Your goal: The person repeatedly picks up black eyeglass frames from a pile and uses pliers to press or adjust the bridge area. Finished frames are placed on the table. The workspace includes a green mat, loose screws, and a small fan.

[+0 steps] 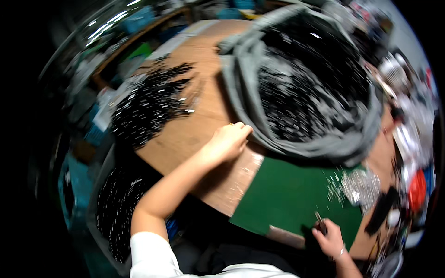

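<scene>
My left hand [232, 140] reaches over the brown tabletop to the near-left rim of a big grey cloth sack [241, 88]. Its fingers are curled together by the rim; whatever they may hold is hidden. Inside the rolled-open sack lie many small shiny black pieces [296, 102]. At the lower right, my right hand [331, 240] is closed round a small dark-handled tool [320, 223] whose metal tip points up and away from me. It is held over the near edge of a green mat [292, 194]. Blur hides the tool's exact kind.
Thin black pieces [148, 106] are heaped on the left of the table [208, 55]. On the mat's right lie small clear pieces [361, 187]. Beyond stand a black strip [382, 211], a red item [417, 190] and a small fan [393, 72]. Another sack [118, 208] sits below left.
</scene>
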The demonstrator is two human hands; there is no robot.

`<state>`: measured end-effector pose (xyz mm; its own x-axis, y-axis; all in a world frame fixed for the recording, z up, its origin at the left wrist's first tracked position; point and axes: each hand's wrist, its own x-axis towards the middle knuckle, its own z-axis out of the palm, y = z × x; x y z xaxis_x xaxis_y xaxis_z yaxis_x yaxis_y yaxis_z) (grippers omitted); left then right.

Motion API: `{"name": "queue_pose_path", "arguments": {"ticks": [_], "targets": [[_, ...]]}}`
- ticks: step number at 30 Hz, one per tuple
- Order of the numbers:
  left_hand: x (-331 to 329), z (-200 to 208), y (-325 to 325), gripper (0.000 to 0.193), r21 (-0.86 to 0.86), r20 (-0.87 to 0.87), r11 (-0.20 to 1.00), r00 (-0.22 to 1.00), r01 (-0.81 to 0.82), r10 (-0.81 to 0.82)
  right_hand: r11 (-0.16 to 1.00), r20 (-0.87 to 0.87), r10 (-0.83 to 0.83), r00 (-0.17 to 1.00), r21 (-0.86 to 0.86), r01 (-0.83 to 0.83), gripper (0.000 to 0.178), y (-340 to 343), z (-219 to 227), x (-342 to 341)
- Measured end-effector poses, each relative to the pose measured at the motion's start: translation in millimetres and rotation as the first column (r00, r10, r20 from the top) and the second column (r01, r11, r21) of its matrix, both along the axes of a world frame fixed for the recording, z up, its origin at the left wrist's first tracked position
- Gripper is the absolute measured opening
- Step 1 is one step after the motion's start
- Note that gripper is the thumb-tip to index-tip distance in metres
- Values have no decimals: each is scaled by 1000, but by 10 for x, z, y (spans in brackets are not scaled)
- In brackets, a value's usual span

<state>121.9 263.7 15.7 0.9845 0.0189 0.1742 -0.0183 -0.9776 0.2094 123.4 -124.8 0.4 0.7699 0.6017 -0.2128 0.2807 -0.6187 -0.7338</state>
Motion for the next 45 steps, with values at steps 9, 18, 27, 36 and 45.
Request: {"name": "queue_pose_path", "arguments": {"ticks": [9, 18, 27, 36, 45], "targets": [[546, -500, -1111, 21, 100, 243, 993, 966, 68, -90, 977, 66, 176, 982, 107, -182, 21, -357, -10, -103], [769, -322, -702, 17, 302, 314, 947, 949, -112, 12, 982, 85, 146, 986, 111, -155, 24, -284, -32, -131], [168, 331, -1634, 14, -956, 129, 247, 982, 160, -136, 972, 563, 215, 798, -200, -121, 30, -20, -7, 344], [-1170, 344, -1751, 49, -957, 38, -284, 996, 60, 82, 966, 397, 234, 888, -195, -167, 42, -278, -32, 7], [-1116, 58, -2255, 99, -967, 74, -237, 993, 93, 89, 986, 238, 2, 971, -164, 38, 12, -150, -240, 375]]}}
